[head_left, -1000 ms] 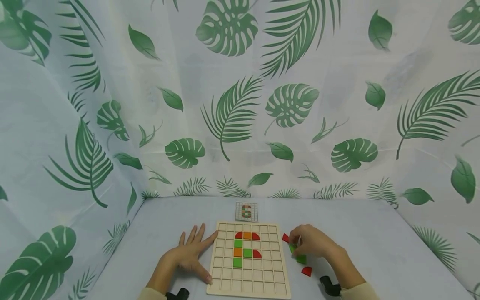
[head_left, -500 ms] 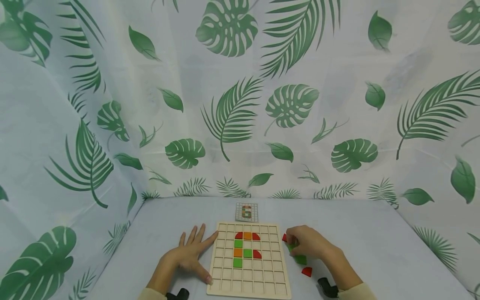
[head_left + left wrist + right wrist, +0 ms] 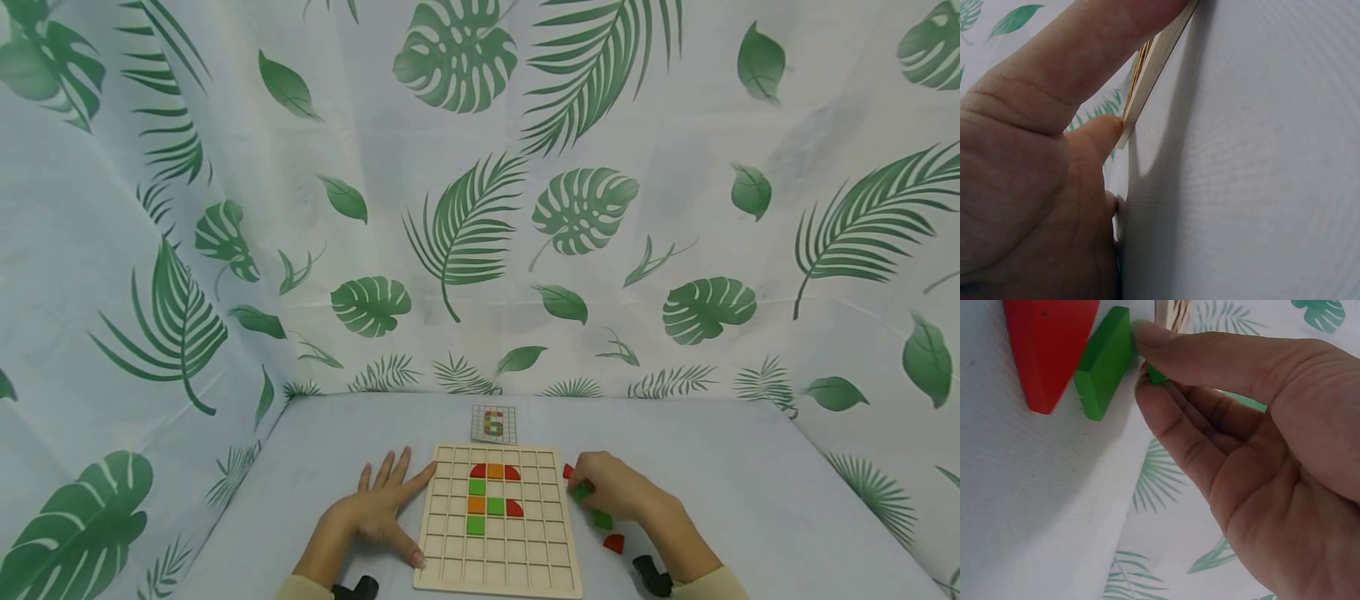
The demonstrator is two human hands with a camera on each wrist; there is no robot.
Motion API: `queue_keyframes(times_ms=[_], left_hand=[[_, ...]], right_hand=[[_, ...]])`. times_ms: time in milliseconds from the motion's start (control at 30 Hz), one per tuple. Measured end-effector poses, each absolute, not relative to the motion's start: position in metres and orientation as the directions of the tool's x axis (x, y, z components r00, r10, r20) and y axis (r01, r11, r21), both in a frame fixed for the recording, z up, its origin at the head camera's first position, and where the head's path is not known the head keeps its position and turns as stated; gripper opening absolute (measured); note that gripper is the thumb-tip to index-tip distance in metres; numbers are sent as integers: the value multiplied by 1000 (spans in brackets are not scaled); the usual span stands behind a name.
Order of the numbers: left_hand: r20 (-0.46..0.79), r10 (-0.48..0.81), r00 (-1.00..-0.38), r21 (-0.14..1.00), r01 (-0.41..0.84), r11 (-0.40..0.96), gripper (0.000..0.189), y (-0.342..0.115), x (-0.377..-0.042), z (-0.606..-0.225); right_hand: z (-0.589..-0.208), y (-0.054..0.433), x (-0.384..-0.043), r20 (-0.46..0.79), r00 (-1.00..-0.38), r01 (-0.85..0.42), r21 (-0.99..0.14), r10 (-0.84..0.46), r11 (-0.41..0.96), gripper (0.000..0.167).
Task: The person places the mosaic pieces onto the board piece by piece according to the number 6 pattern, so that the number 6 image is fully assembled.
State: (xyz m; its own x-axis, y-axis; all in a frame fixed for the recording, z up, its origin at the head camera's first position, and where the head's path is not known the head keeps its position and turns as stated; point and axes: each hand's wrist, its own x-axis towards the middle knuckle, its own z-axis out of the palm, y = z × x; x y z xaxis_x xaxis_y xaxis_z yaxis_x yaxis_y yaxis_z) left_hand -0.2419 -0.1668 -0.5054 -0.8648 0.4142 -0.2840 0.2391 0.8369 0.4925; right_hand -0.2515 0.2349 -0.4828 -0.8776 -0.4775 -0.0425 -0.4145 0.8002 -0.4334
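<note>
My left hand [image 3: 378, 504] lies with fingers spread beside the wooden grid board [image 3: 540, 575]; its thumb and index fingertips touch the board's left edge. In the left wrist view, the thumb passes in front of the board's side [image 3: 1157, 65]. Right of the board, my right hand [image 3: 618, 487] pinches a green block [image 3: 1155, 374] between thumb and curled fingers, which hide most of it. Close by on the table are another green block [image 3: 602, 520] and a red quarter-round piece [image 3: 613, 543]. A further red piece [image 3: 567, 472] shows just past the right fingertips.
Red, orange and green pieces, such as an orange square [image 3: 476, 505], sit in the board's cells. Behind the board lies a small card [image 3: 493, 424] with a coloured figure on a grid. Leaf-print cloth [image 3: 480, 250] encloses the table's back and sides.
My right hand has shifted slightly left and its fingers have closed in on the green block, which now stands farther from the other green one. The left hand has stayed put.
</note>
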Motion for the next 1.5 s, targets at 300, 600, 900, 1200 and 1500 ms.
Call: queue_keyframes(times_ms=[300, 600, 900, 1200, 1500], left_hand=[[-284, 411, -867, 484, 240, 841, 137, -166, -242, -505], [-281, 418, -864, 485, 248, 839, 137, -167, -242, -506], [-277, 430, -859, 487, 260, 834, 137, -169, -244, -509], [-275, 427, -862, 488, 257, 834, 137, -168, -243, -508], [-277, 426, -861, 487, 256, 835, 137, -168, -242, -507]], right_hand=[[-478, 235, -251, 1, -879, -431, -430, -476, 794, 24], [-468, 225, -251, 97, -826, -529, -476, -555, 703, 24], [-467, 208, -247, 126, -805, -561, -484, -581, 672, 27], [-468, 195, -243, 132, -812, -552, -488, -568, 676, 21], [-472, 179, -236, 104, -781, -577, -497, -615, 649, 22]])
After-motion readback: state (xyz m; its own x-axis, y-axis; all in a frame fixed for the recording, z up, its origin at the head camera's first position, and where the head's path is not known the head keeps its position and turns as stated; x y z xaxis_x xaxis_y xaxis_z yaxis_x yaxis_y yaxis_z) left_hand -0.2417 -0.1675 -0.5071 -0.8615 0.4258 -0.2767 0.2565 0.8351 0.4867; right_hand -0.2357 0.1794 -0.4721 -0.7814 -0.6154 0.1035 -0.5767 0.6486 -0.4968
